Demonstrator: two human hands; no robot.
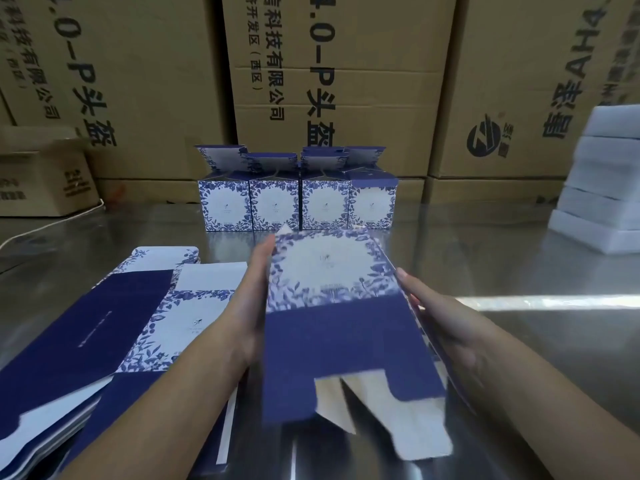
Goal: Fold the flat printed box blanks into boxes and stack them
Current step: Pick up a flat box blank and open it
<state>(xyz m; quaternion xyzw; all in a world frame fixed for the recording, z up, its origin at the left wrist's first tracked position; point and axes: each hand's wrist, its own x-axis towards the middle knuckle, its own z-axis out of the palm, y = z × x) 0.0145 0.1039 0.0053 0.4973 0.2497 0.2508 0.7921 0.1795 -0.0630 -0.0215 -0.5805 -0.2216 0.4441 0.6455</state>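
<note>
A blue-and-white floral box blank (332, 306) is held above the steel table (519, 341), partly opened into a sleeve, its navy flaps pointing toward me. My left hand (247, 306) lies flat along its left side with fingers straight. My right hand (433, 317) presses against its right side with fingers extended. A pile of flat blanks (114, 327) lies at the left. Several folded boxes (298, 202) stand in a row at the back, lids open.
Large brown cartons (346, 81) wall off the back of the table. A small carton (45, 174) sits back left. A stack of white foam blocks (602, 188) stands at the right edge.
</note>
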